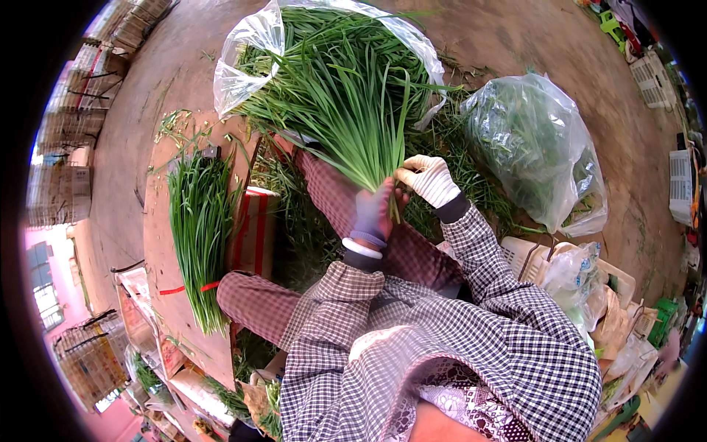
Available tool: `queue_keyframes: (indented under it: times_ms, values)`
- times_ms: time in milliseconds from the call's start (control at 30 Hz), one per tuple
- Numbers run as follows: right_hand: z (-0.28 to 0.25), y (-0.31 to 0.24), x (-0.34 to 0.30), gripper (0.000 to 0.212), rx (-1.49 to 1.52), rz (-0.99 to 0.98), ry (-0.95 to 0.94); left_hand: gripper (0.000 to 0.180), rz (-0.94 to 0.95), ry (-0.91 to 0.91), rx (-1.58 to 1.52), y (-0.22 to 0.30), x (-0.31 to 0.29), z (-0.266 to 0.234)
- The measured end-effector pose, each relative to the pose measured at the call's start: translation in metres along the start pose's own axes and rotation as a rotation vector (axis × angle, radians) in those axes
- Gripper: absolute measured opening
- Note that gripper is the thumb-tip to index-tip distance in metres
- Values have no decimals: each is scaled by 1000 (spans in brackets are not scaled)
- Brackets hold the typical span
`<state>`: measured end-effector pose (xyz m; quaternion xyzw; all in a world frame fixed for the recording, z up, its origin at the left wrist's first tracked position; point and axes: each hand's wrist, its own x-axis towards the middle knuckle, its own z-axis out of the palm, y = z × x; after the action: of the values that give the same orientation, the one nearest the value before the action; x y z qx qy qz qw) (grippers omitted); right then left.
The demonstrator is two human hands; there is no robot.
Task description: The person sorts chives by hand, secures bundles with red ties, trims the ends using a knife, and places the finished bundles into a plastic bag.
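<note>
My left hand [374,214], in a purplish glove, is closed round the lower stems of a bunch of garlic chives [368,140]. The long green leaves fan up and away from it. Beside it, my right hand [431,179] wears a whitish glove and pinches at leaves on the bunch's right edge. Farther off, a clear plastic bag [250,62] lies open, with a heap of loose garlic chives [331,37] spilling from it. To the left, another bunch [199,236] lies on a brown board [158,258], with a red strip [210,286] across its lower part.
A filled clear bag of greens [523,147] stands on the floor at the right. Loose leaf scraps [471,177] cover the ground beyond my knees. A pale crate [526,258] with plastic bags sits near my right elbow. Stacked cartons [62,191] line the far left.
</note>
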<state>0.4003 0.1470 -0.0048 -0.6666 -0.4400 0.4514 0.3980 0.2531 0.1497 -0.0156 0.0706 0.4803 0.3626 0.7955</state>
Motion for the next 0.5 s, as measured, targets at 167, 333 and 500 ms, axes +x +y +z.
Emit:
queue_keyframes:
  times_ms: [167,333,500]
  values:
    - [-10,-13,-17,18,122,-56,50,15,43,35,-9,-7,7,0]
    - [-58,-38,-14,13,318,-28,184,13,20,-62,-136,1,-2,-2]
    - [-85,-16,7,20,-360,-30,117,10,60,-111,82,12,-37,-11]
